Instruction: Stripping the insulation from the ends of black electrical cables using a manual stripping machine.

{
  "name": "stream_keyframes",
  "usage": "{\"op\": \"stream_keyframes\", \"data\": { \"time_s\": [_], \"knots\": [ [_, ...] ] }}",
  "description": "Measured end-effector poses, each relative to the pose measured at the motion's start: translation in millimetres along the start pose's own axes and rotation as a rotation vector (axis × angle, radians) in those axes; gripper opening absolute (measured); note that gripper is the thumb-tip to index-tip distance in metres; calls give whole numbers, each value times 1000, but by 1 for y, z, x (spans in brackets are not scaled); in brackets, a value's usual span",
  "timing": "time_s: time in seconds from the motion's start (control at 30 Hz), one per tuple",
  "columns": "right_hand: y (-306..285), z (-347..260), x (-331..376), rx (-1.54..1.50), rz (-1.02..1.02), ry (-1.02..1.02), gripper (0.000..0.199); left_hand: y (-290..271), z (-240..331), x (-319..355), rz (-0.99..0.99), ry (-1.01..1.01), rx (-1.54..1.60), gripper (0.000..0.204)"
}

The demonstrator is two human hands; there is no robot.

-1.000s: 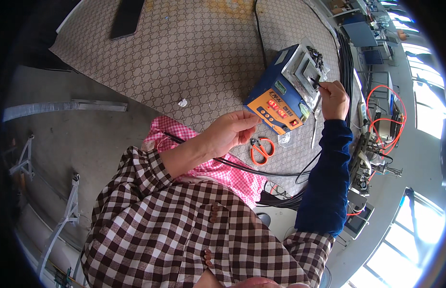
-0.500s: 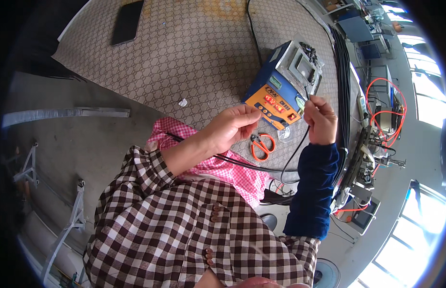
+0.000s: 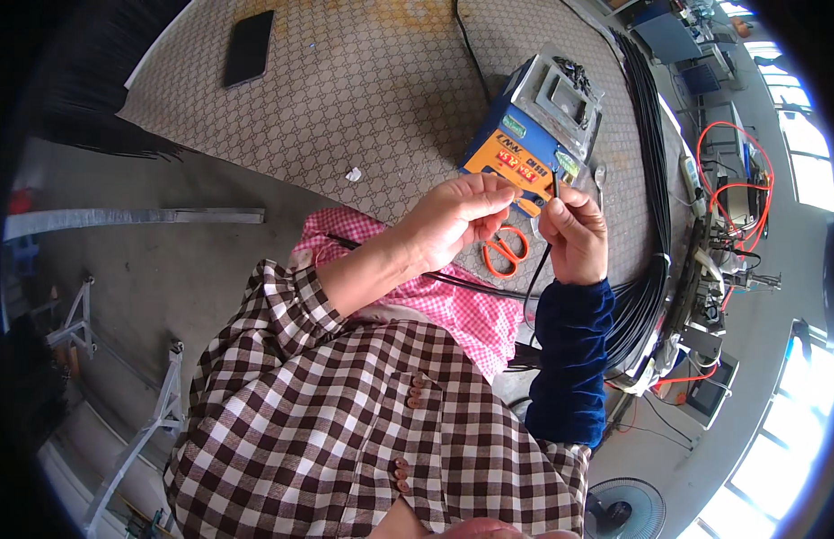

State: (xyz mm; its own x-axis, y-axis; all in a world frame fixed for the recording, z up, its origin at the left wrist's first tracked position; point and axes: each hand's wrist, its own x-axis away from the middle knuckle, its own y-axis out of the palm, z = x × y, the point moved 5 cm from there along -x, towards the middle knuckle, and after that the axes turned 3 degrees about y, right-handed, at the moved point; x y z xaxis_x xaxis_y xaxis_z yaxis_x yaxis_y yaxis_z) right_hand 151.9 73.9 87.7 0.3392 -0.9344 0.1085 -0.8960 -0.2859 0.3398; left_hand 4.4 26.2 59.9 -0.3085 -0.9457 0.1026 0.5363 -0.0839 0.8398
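Observation:
My right hand (image 3: 578, 235), in a dark blue sleeve cover, pinches a black cable (image 3: 544, 269) close to its end. The short tip points up past the fingers, and the rest hangs down toward my lap. Just left of it, my left hand (image 3: 462, 220) is closed, thumb against forefinger; whatever it may hold is too small to make out. Beyond both hands stands a blue box-shaped machine (image 3: 516, 148) with an orange display panel and a metal top with a square frame. Orange-handled cutters (image 3: 507, 256) lie on the table below my fingers, partly hidden.
A black phone (image 3: 249, 49) and a white scrap (image 3: 353, 174) lie on the patterned table (image 3: 345, 99). Along the right edge runs a thick bundle of black cables (image 3: 648, 162). Pink checked cloth (image 3: 471, 328) and several dark cables cross my lap. A fan (image 3: 625, 510) stands lower right.
My right hand has moved left, away from the machine's right side, bringing the cable end close to my left hand. The whole view has shifted slightly.

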Motion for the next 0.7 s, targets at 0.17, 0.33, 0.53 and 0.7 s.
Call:
{"op": "stream_keyframes", "data": {
  "time_s": [0.17, 0.33, 0.53, 0.7],
  "knots": [
    [-1, 9, 12, -30, -82, 7, 13, 9, -2, 2, -38, 20, -41, 28],
    [3, 17, 25, -61, -98, 14, 15, 18, -5, 4, 0, 75, -126, 27],
    [2, 25, 37, -98, -88, 37, 15, 29, -7, 10, 11, 162, -259, 25],
    [1, 28, 44, -98, -80, 18, 14, 36, -5, 16, -3, 277, -435, 24]
  ]
}}
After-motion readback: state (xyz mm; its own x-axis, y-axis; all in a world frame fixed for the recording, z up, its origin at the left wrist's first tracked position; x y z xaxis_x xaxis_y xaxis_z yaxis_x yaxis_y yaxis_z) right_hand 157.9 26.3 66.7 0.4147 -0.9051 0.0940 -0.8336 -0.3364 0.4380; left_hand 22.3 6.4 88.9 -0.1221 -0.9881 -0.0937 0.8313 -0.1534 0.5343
